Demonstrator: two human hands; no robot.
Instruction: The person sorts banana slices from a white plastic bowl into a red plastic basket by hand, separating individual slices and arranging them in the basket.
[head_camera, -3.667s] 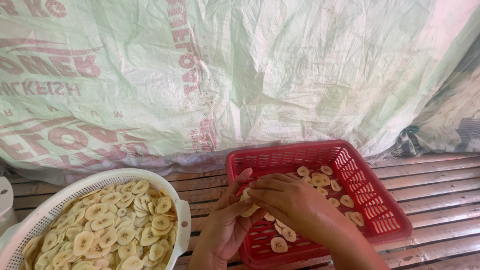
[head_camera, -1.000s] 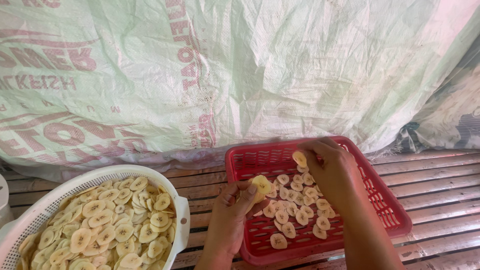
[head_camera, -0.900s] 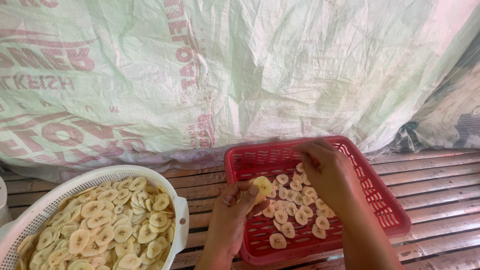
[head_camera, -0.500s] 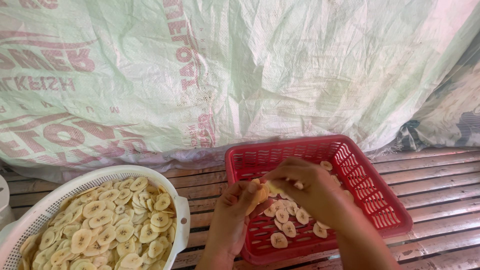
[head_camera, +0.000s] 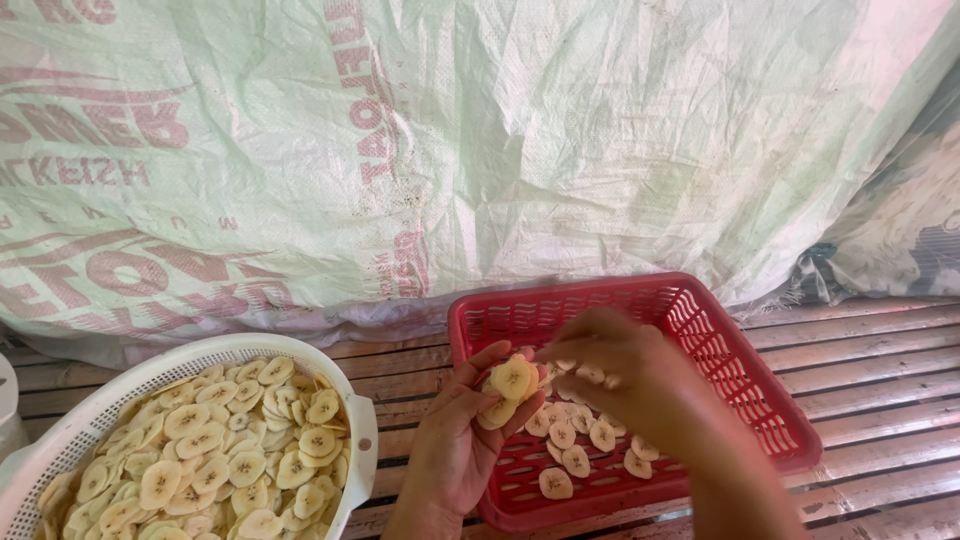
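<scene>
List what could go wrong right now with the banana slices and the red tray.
1. The left hand holds a loose stack of banana slices over the near rim of the red tray; some could slip onto the slatted wooden floor.
2. The right hand reaches across laid slices and might disturb them.

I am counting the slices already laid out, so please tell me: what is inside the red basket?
Pale round banana slices lie flat on the floor of the red basket. The right hand covers the middle, so any slices beneath it are hidden and cannot be counted.
</scene>
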